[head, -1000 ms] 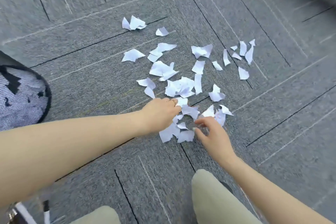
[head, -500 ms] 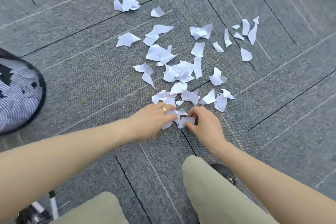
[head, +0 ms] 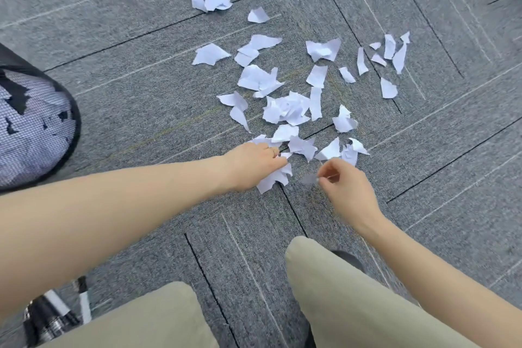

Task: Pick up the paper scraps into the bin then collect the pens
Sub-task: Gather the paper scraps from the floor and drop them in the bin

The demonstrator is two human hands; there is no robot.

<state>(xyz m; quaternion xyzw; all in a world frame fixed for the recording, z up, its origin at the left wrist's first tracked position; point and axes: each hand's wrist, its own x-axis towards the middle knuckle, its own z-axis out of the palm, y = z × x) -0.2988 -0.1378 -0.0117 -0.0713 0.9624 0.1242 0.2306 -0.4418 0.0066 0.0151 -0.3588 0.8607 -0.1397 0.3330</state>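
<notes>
Several torn white paper scraps (head: pixel 285 107) lie scattered on the grey carpet ahead of me. My left hand (head: pixel 254 167) rests at the near edge of the pile, fingers closed over a bunch of scraps (head: pixel 275 176) that stick out beneath it. Just to its right, my right hand (head: pixel 347 186) hovers with thumb and fingers pinched; a blurred small scrap (head: pixel 309 179) shows at its fingertips. A black mesh bin (head: pixel 36 127) with paper inside stands at the far left. No pens are clearly visible.
My knees in beige trousers (head: pixel 353 299) fill the bottom of the view. A dark and white object (head: pixel 56 311) lies at the bottom left beside my left knee. A dark shoe tip (head: pixel 350 258) peeks out by my right knee.
My hands had come together over the nearest scraps; now my right hand has drawn back to the right, pinching a small piece. My left hand keeps its bunch.
</notes>
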